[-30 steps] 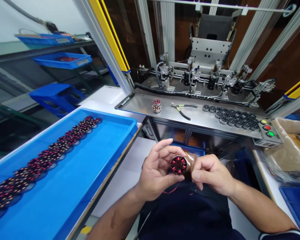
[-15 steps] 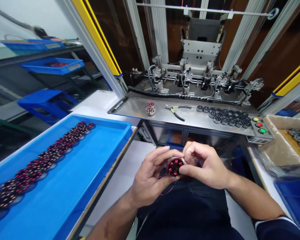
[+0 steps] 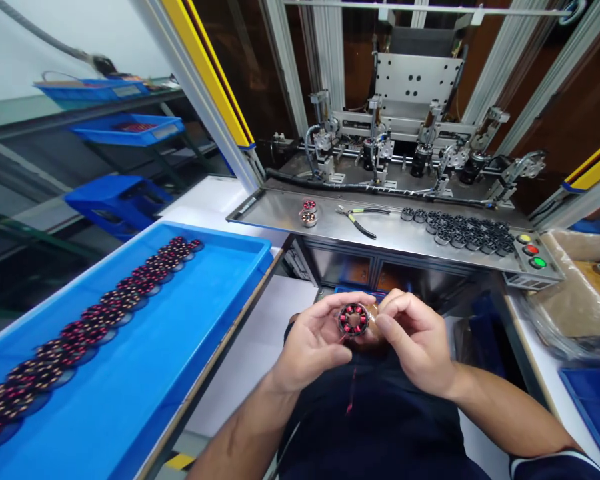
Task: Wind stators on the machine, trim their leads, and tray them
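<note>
A round motor stator (image 3: 354, 320) with red wire windings sits in my left hand (image 3: 313, 343), its wound face turned up toward me. The left fingers curve behind it, and the thumb lies below its lower edge. Close at its right side is my right hand (image 3: 420, 340), with thumb and forefinger pinched together. Small shiny bits show by those fingertips, but what the pinch holds is too small to make out. A loose red wire (image 3: 351, 393) hangs below the stator, over my dark clothing.
On my left, a blue tray (image 3: 145, 373) holds a long row of wound stators (image 3: 105, 307). The metal ledge ahead carries two wound stators (image 3: 309, 217), cutting pliers (image 3: 357, 220), several black cores (image 3: 460, 230) and push buttons (image 3: 531, 250). Behind stands a machine (image 3: 415, 80); a lined carton (image 3: 575, 287) stands right.
The stator's face has turned more squarely toward me, and my left thumb has come off its edge. My right thumb has moved off its face to its side. The view has shifted slightly.
</note>
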Demonstrator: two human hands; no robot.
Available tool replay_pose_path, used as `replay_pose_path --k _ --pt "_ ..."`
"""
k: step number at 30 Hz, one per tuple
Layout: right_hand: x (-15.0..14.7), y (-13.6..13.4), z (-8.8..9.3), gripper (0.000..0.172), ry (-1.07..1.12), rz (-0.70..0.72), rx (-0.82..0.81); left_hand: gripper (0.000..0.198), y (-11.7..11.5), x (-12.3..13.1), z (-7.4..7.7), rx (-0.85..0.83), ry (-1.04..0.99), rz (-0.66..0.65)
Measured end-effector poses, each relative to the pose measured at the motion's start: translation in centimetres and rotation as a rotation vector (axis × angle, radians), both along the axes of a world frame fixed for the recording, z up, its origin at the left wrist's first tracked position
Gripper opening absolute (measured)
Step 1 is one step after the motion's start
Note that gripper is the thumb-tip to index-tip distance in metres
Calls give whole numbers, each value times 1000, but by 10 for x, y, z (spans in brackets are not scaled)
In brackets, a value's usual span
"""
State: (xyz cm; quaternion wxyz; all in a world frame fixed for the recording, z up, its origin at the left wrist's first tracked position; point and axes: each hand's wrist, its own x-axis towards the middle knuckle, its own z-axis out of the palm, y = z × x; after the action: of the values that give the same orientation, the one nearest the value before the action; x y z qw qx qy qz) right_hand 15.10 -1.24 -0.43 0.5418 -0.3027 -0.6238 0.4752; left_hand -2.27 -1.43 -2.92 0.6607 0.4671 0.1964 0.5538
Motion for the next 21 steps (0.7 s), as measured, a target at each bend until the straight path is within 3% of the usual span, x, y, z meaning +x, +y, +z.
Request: replay_pose_path --k 2,4,7,9,15,19,21 --pt "0 0 -5 15 -39 -21 55 64 1 4 -2 -33 -13 52" --pt "-1 -1 -9 14 -67 -26 87 56 0 8 -2 -14 43 188" --pt "-2 0 -13 12 -71 -11 84 39 -4 10 -1 136 239 442" --pt "-3 1 -12 8 -41 30 63 46 -7 9 1 254 318 538" --pt "-11 1 -10 14 75 155 -60 60 -10 7 3 506 356 569" --pt "-17 -4 -18 21 166 98 -240 53 -7 7 5 487 333 587" --pt "-16 -4 -21 19 167 99 -246 51 -7 5 6 474 359 598"
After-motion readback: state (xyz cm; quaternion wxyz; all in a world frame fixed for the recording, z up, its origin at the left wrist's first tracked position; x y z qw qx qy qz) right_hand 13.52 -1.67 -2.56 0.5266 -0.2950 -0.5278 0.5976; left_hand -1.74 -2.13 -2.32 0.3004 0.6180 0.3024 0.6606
